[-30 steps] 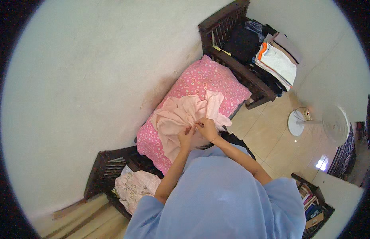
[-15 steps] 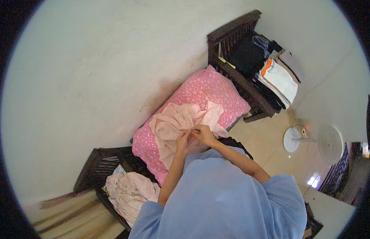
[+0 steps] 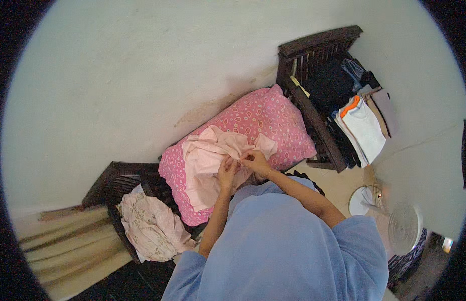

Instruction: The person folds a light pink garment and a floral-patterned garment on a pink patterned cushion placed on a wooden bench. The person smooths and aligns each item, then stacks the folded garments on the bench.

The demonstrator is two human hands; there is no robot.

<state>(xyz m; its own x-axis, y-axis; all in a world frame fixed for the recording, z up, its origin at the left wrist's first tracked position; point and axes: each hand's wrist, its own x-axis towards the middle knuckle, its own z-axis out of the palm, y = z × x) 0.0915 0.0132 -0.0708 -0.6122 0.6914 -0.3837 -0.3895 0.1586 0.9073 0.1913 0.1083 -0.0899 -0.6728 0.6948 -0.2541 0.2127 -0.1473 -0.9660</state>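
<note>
A crumpled pale pink garment lies over a pink flower-patterned cushion; its exact kind does not show. My left hand pinches a fold of it near the cushion's front edge. Close beside it, my right hand has its fingertips closed on the same cloth. The two hands almost meet, and whatever small detail lies between the fingertips is too small to make out.
Folded clothes are stacked on a dark wooden seat at the right. Floral cloth is heaped at the left, by a beige curtain. A white standing fan stands at the right. A wall runs behind the cushion.
The view has shifted, so the surroundings sit differently. My hands stay together on the pink garment, with the fingers slightly rearranged and the cloth's folds changed.
</note>
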